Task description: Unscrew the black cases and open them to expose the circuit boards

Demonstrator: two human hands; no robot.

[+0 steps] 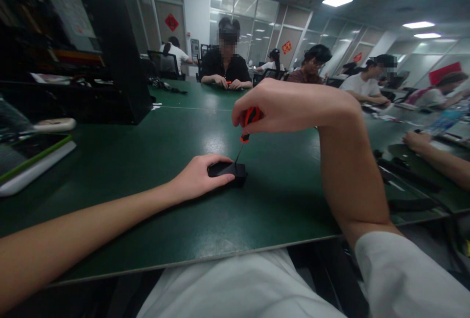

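Green table is supporting the black block, left hand pinching its sides, presumably bracing it against the screwdriver that the right hand, curled round the handle, is holding tip-down.

Right grip curled above left grip

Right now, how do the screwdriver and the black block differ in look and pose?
The screwdriver has an orange-and-black handle; the block looks all black. The screwdriver leans slightly, shaft down, while the block lies on the table. The right hand grips the screwdriver; the left hand holds the block. Both are in hand.
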